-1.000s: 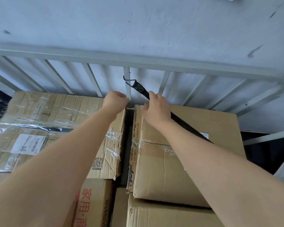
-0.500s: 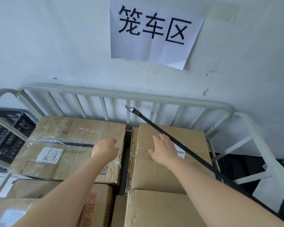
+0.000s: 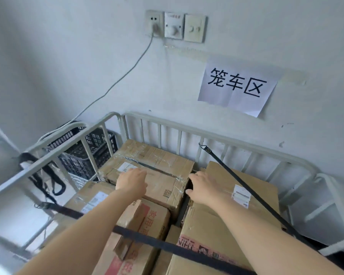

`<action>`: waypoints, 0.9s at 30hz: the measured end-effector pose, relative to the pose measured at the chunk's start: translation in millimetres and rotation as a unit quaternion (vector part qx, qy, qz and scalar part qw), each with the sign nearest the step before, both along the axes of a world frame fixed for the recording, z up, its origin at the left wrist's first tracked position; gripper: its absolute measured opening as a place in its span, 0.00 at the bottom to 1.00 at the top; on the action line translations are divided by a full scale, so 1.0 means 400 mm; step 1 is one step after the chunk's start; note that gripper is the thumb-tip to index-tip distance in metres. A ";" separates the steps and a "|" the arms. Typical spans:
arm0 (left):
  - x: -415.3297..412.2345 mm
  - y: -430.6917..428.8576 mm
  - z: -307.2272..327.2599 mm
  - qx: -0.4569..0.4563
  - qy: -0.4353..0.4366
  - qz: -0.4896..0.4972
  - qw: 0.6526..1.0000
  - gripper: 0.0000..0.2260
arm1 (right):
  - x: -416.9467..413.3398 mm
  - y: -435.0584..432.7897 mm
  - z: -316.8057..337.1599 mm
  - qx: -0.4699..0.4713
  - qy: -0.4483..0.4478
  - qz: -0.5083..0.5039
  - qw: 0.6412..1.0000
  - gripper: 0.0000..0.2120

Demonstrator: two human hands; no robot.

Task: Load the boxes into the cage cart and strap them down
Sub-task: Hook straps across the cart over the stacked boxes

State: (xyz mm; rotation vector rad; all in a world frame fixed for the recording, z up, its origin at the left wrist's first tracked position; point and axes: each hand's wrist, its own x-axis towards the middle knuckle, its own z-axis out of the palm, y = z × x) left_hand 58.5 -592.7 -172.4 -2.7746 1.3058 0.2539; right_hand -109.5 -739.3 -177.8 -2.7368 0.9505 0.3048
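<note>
Several cardboard boxes fill the white cage cart [image 3: 236, 142]. My left hand [image 3: 131, 182] hovers over the taped far-left box [image 3: 157, 165], fingers relaxed and empty. My right hand [image 3: 204, 188] rests open near the left edge of the far-right box [image 3: 256, 187]. A black strap [image 3: 252, 195] runs from a hook [image 3: 202, 145] on the cart's back rail diagonally across that box toward the lower right. A second black strap [image 3: 167, 245] crosses the near boxes from left to right, under my forearms.
A black plastic crate [image 3: 83, 155] stands outside the cart's left rail. More black straps [image 3: 40, 175] hang on that rail. On the wall behind are a paper sign [image 3: 236, 86], a socket panel [image 3: 175, 25] and a grey cable [image 3: 115, 84].
My right hand has let go of the strap near its hook, and both hands have pulled back from the back rail. The view has backed away and turned left.
</note>
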 end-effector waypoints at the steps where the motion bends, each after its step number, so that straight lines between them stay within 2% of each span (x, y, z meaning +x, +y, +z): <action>1: -0.002 0.044 0.016 -0.001 -0.010 0.007 1.000 0.12 | 0.008 0.031 0.013 -0.007 0.000 0.014 1.000 0.24; 6: 0.007 0.254 0.080 -0.012 -0.051 0.052 0.997 0.13 | 0.056 0.191 0.065 -0.023 0.001 0.074 0.997 0.25; 12: 0.078 0.482 0.139 -0.020 -0.075 0.091 0.993 0.08 | 0.174 0.359 0.112 -0.046 0.005 0.138 0.989 0.27; 16: 0.171 0.635 0.165 -0.032 -0.091 0.119 0.988 0.06 | 0.301 0.490 0.140 -0.066 -0.008 0.164 0.984 0.25; 21: 0.314 0.819 0.178 -0.054 -0.122 0.144 0.981 0.10 | 0.472 0.648 0.159 -0.061 -0.015 0.177 0.982 0.24; 27: 0.467 0.963 0.172 -0.047 -0.117 0.174 0.977 0.09 | 0.648 0.785 0.164 -0.066 -0.013 0.194 0.979 0.21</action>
